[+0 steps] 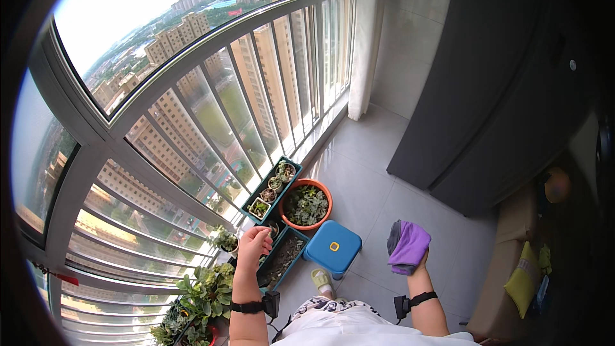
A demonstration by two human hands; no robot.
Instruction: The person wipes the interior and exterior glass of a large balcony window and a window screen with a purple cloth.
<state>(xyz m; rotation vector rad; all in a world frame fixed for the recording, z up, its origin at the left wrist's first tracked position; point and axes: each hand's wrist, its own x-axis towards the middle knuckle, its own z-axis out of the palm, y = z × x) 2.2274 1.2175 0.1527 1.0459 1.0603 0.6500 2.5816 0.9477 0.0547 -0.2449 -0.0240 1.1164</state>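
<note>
Folded in my right hand [424,260] is a purple cloth [412,244] with a grey side, which covers most of the fingers. My left hand [254,246] is raised with its fingers curled in, and nothing shows in it. Below and around it are a teal planter box of dry soil [284,255] and a small potted plant [226,241] by the window. A blue plastic stool [334,247] stands on the floor between my hands. Behind the stool sits a round orange pot [329,202] of succulents [307,207].
Another teal planter [294,179] holding several small potted succulents lines the barred window [226,101]. Leafy plants [209,293] crowd the lower left. To the right stand a tall dark grey cabinet or refrigerator [461,96] and a beige sofa [495,278] with a yellow-green cushion [522,278].
</note>
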